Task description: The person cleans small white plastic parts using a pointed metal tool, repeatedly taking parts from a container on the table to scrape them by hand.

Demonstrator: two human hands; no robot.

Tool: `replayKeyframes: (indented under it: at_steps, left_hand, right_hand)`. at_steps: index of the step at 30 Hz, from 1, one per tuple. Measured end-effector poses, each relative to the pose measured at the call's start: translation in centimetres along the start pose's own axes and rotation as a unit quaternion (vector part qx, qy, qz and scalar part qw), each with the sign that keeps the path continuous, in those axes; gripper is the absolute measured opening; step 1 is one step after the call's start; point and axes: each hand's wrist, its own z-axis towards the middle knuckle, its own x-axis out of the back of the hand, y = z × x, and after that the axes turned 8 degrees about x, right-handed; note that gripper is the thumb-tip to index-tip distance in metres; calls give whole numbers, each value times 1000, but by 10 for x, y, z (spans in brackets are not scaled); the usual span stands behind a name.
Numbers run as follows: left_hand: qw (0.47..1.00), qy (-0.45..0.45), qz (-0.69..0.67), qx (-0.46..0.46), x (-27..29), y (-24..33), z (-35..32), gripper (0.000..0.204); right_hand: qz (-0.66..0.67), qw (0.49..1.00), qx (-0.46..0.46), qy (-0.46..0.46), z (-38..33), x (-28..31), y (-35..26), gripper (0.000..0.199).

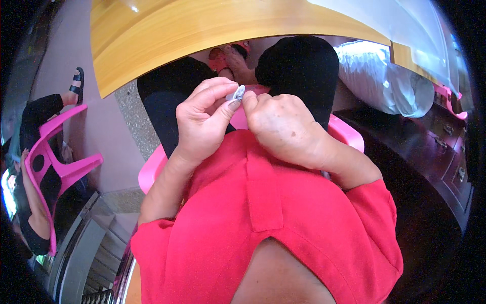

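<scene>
Below the curved wooden tabletop, our left hand and right hand pinch one small white plastic piece between fingertips; we judge careful fingertip prying comes next.

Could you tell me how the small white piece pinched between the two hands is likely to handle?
The white piece looks tiny and thin, so probably very light. The left hand and right hand both pinch it at the fingertips, suggesting it could slip or drop easily. Stiff or soft is unclear.
</scene>
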Motion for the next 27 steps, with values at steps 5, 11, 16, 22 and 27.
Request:
replayKeyframes:
  at_steps: [5, 11, 16, 22, 27]
  left_hand:
    - [994, -3, 90, -59, -7, -1, 3, 22]
    - [994, -51, 100, -13, -5, -1, 3, 19]
    - [979, -56, -155, 117, 9, 4, 12, 20]
    - [951, -55, -255, 169, 13, 13, 8, 21]
    - [957, -72, -232, 156, 13, 13, 8, 20]
  right_hand:
    - [-25, 999, 32, -6, -4, 2, 1, 16]
    - [17, 998, 46, -31, -8, 2, 9, 16]
    - [196, 978, 5, 76, -7, 5, 18, 19]
    - [212, 972, 4, 105, -8, 6, 21, 15]
    - [189, 977, 5, 96, -7, 7, 17, 7]
